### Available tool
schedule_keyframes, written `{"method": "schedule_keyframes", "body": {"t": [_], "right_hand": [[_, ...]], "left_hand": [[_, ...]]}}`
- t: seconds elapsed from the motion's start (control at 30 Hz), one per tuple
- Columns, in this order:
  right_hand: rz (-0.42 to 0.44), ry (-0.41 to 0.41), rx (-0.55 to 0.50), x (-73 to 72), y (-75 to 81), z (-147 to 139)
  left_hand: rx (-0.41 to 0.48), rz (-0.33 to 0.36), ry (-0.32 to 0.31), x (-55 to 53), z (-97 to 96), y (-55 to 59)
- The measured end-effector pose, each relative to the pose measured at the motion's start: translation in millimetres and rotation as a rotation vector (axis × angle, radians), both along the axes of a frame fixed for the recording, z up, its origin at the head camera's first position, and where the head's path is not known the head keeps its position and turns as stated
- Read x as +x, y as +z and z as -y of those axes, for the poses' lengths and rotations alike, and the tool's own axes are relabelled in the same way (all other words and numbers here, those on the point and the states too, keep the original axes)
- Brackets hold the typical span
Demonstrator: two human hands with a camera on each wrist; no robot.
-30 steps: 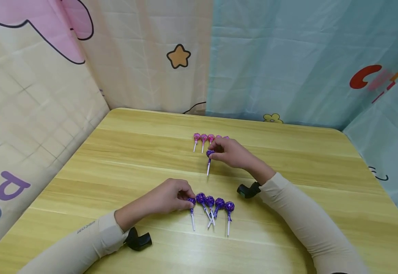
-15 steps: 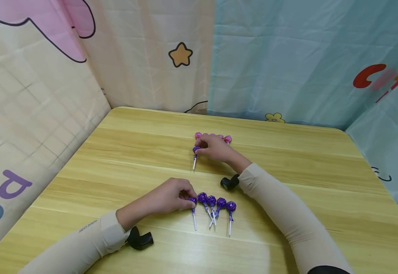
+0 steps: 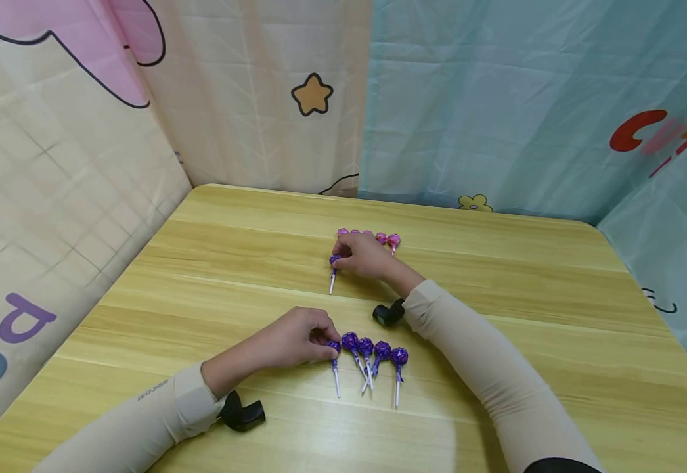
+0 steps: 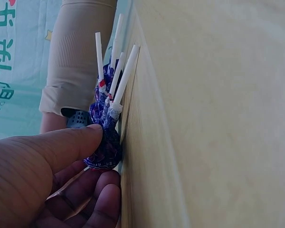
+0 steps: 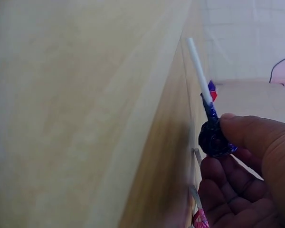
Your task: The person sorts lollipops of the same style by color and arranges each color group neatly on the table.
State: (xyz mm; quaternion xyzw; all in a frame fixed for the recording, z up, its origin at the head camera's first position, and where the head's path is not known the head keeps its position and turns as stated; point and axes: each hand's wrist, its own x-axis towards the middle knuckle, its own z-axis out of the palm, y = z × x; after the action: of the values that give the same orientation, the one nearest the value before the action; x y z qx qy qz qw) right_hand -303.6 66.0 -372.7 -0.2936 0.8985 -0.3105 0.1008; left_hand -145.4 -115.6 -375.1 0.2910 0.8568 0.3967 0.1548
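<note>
My right hand (image 3: 362, 255) pinches a purple-wrapped lollipop (image 5: 216, 137) by its candy head, the white stick pointing toward me. It is just in front of a row of pink lollipops (image 3: 393, 241), partly hidden behind the hand. Nearer to me, my left hand (image 3: 299, 338) pinches the head of another purple lollipop (image 3: 334, 348) at the left end of a purple group. Several purple lollipops (image 3: 382, 351) lie to its right, heads away from me, two sticks crossing. In the left wrist view, thumb and fingers hold the lollipop's head (image 4: 107, 154) close to the tabletop.
All of it lies on a yellow wood-grain table (image 3: 231, 249). Printed curtains (image 3: 485, 98) stand along the far edge and sides. A black wrist camera (image 3: 242, 412) sits under the left wrist, another black wrist camera (image 3: 388, 314) under the right.
My right hand has moved left with its purple lollipop, along the front of the pink row to its left end. The right-end pink lollipops now show. The left hand keeps its hold.
</note>
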Motion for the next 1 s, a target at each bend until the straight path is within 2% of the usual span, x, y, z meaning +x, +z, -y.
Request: {"method": "schedule_keyframes", "body": {"t": [0.3, 1.0], "right_hand": [[-0.004, 0.001, -0.004, -1.0, -3.1, 0.3], [-0.015, -0.027, -0.012, -1.0, 1.9, -3.2]], "left_hand": [[-0.003, 0.007, 0.004, -0.6, -0.8, 0.0], [0.001, 0.013, 0.002, -1.0, -0.9, -0.4]]}}
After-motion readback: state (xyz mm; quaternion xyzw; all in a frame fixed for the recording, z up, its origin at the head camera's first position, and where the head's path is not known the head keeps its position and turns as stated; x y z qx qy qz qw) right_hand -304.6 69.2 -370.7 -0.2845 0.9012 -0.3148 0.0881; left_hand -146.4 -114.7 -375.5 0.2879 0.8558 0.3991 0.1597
